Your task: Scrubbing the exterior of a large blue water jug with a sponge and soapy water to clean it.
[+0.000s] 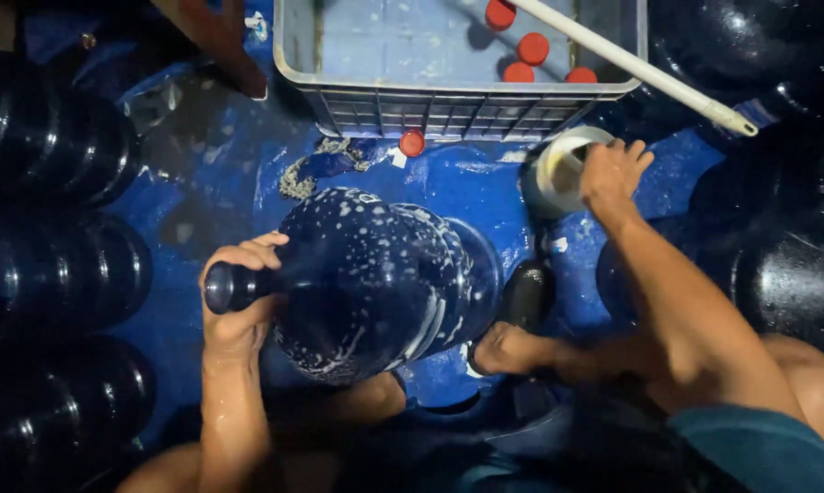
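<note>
A wet blue tarpaulin floor spreads under both hands, with rows of dark, rounded plastic water jugs lying well out beyond the left hand and more dark jugs crowding past the right arm. Ahead of both hands stands a grey ribbed plastic crate holding water, with several round red caps floating in it and a long white pipe slanting across its far corner, ending just above the right hand. Directly between the hands lies the large dark-blue plastic water jug, flecked with white soap suds, tipped on its side with its neck pointing toward the left hand and its ribbed body reaching toward the right arm. The left hand is wrapped around that jug's narrow neck, fingers closed on it just behind the open mouth. The right hand reaches forward and rests on a small round white plastic bowl, fingers curled over its rim; whether it truly grips the bowl I cannot tell. A bare foot sits beneath the right forearm, near the jug's base. One loose red cap lies on the tarpaulin just against the crate's near wall, ahead of the jug.
</note>
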